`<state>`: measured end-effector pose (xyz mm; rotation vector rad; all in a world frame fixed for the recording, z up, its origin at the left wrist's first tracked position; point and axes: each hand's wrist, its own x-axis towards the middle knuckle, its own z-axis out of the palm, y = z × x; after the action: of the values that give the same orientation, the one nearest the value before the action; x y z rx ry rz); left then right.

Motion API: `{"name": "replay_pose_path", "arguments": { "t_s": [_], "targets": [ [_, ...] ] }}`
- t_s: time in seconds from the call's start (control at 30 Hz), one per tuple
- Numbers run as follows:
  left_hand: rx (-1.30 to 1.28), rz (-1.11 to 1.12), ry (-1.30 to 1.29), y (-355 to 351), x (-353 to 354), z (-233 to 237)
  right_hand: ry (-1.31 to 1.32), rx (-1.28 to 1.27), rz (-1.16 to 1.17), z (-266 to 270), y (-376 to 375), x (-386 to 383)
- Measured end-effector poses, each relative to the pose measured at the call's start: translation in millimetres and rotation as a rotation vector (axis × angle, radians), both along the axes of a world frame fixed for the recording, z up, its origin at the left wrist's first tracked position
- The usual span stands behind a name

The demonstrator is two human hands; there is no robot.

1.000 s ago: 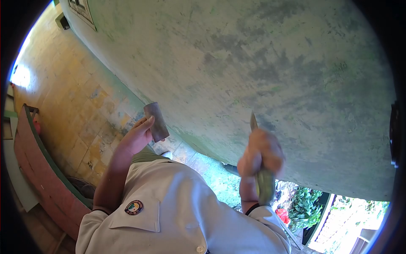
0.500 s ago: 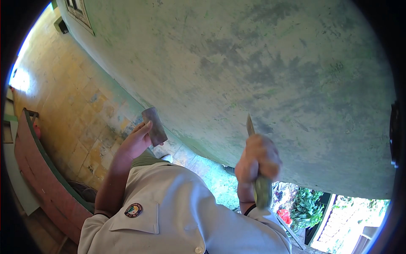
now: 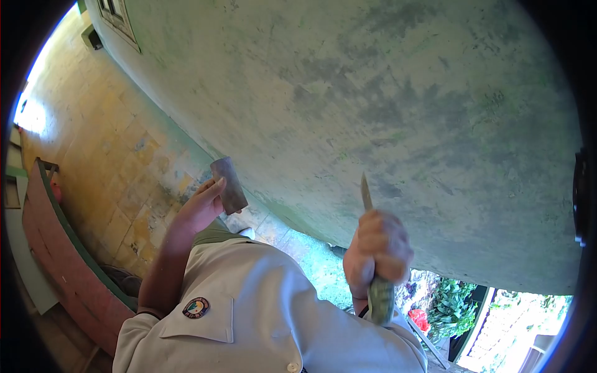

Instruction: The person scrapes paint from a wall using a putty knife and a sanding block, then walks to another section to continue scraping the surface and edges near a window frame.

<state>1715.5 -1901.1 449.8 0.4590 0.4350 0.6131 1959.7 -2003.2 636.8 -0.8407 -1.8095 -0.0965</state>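
My left hand (image 3: 198, 210) is raised and holds a small brown rectangular block (image 3: 229, 184) upright, close to the base of the wall. My right hand (image 3: 377, 250) is closed in a fist around a scraper: its green-stained handle (image 3: 380, 299) sticks out below the fist. The thin blade (image 3: 367, 194) points up with its tip against the weathered grey-green wall (image 3: 385, 93). My pale shirt with a round badge (image 3: 196, 306) fills the lower middle of the view.
Yellowish worn floor tiles (image 3: 106, 155) run along the wall's foot. A reddish board with a green edge (image 3: 53, 245) leans at the left. Green plants and a red flower (image 3: 444, 301) sit at the lower right. A window frame (image 3: 115, 11) shows at the top left.
My right hand has slid down a little with the scraper, so the blade tip sits lower on the wall. My left hand and the block have barely moved.
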Motion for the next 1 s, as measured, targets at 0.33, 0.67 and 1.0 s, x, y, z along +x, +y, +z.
{"name": "replay_pose_path", "arguments": {
  "t_s": [0.33,0.67,1.0],
  "targets": [
    [-0.024,0.035,0.032,-2,3,-2,0.033,-0.058,-0.063,-7,8,4],
    [0.061,-0.016,-0.009,-1,0,-15,0.119,0.041,0.014,-7,-3,-1],
    [0.044,-0.002,-0.011,-4,2,-14,0.107,-0.023,0.04,-13,8,10]
  ]
}}
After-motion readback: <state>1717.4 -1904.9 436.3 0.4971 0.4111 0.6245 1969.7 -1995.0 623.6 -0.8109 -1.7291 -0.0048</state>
